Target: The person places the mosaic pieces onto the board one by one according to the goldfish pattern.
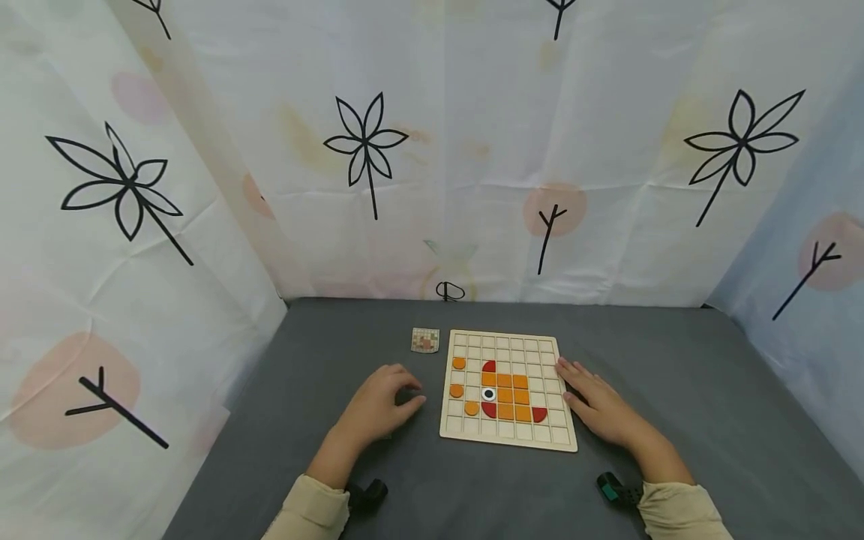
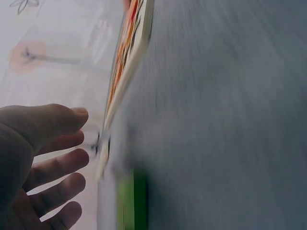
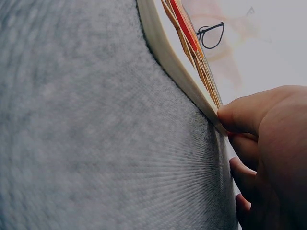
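Note:
A pale wooden grid board [image 1: 540,356] lies on the grey table. On it, orange squares [image 1: 522,397] form a block, with red quarter-round pieces [image 1: 539,414] at its corners and a black-and-white eye piece [image 1: 489,394] on its left. Several orange discs [image 1: 459,363] sit in the left columns. My right hand [image 1: 604,409] rests at the board's right edge, fingers extended and touching it; the thumb [image 3: 240,115] meets the rim. Left of the board, my left hand [image 1: 381,401] hovers with bent fingers apart from the thumb, holding nothing. Near it stands a green block [image 2: 132,201], mostly hidden in the head view.
A small square pattern card [image 1: 425,340] lies behind the board's left corner. Dark wrist devices sit by both sleeves, the right one [image 1: 610,487] with a green patch. White printed curtains [image 1: 472,150] surround the grey table [image 1: 648,345] at the back and sides.

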Action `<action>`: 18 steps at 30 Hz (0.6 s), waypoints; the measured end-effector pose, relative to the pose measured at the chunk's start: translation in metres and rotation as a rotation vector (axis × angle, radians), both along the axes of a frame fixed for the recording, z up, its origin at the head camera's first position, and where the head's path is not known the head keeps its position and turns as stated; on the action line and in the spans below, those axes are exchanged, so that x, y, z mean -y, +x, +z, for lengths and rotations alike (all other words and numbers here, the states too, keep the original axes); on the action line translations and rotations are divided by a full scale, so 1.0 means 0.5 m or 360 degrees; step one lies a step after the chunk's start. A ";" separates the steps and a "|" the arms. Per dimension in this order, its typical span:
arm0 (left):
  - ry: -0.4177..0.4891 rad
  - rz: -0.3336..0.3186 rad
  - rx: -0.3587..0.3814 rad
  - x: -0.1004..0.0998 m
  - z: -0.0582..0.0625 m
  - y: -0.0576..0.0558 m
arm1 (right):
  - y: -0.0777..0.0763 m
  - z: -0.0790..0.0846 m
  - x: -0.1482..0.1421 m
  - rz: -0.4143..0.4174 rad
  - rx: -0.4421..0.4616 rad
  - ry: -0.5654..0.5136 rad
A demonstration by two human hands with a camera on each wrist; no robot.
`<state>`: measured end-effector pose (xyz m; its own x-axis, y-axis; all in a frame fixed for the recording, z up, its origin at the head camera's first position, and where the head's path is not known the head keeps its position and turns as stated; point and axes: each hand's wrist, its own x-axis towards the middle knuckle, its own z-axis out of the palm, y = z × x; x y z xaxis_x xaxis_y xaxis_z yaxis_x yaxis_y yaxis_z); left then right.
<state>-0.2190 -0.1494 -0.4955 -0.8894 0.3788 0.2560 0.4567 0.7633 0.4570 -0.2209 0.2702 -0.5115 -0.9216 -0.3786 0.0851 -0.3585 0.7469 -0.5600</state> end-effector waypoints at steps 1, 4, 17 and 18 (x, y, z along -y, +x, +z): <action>0.0004 0.0026 0.0015 0.018 0.000 0.005 | 0.000 0.000 0.000 -0.0002 -0.0001 -0.0004; 0.0022 0.0088 0.0090 0.066 0.002 0.021 | 0.002 -0.002 0.001 -0.0018 -0.0003 -0.0002; 0.0097 0.0036 0.0362 0.168 -0.014 0.056 | 0.002 -0.005 0.003 -0.0020 -0.0020 -0.0012; 0.0098 0.0033 0.0366 0.169 -0.015 0.056 | 0.001 -0.004 0.003 -0.0020 -0.0020 -0.0010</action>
<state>-0.1911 -0.2337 -0.5028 -0.9344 0.3497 0.0678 0.3196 0.7390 0.5930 -0.2204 0.2689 -0.5133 -0.9251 -0.3666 0.0990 -0.3563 0.7476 -0.5605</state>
